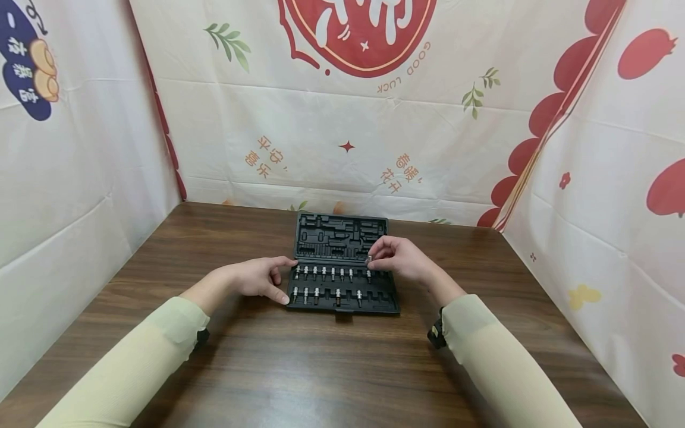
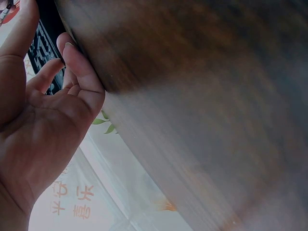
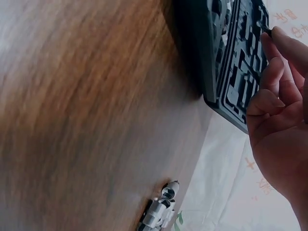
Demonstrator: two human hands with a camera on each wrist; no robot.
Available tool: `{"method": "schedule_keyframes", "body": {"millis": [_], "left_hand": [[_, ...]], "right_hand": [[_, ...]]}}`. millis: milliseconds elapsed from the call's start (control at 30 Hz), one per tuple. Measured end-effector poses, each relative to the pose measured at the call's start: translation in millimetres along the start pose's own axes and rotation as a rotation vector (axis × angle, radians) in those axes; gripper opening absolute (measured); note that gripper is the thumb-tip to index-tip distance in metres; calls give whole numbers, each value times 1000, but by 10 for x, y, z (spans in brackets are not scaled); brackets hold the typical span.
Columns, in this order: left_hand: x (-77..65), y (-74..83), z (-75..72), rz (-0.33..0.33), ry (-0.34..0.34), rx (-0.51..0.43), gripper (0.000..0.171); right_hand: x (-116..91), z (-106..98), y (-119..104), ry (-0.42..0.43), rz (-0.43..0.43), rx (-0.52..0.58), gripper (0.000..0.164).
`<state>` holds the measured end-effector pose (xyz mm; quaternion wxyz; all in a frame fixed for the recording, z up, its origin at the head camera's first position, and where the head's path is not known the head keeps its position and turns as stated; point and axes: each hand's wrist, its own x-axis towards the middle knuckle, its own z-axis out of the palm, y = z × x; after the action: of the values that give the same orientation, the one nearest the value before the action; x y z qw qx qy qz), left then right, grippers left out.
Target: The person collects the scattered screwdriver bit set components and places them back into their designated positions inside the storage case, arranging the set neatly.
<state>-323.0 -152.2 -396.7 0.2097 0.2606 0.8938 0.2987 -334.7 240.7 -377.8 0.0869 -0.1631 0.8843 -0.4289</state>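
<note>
L hand (image 1: 259, 277): thumb & index spread, both touching L edge of open black case (image 1: 342, 261) on brown table (image 1: 342, 368). R hand (image 1: 398, 257) pinches small metal bit (image 1: 369, 260) over case's R half, by hinge. Other bits (image 1: 324, 273) in 2 rows in base. Back cloth (image 1: 321, 119) reads "GOOD LUCK" upside down, plus 平安喜乐 & 春暖花开; L cloth (image 1: 69, 196) has blue patch (image 1: 24, 89) w/ Chinese txt, turned.

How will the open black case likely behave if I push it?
The black case seems stiff: its moulded body looks rigid. Lying open on the table, it looks unlikely to tip, but might fold along its middle seam.
</note>
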Motion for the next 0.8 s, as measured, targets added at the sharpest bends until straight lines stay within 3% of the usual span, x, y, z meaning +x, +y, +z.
{"method": "schedule_keyframes", "body": {"millis": [800], "left_hand": [[2, -1, -4, -4, -9, 12, 95]], "right_hand": [[101, 206, 76, -61, -16, -96, 16]]}}
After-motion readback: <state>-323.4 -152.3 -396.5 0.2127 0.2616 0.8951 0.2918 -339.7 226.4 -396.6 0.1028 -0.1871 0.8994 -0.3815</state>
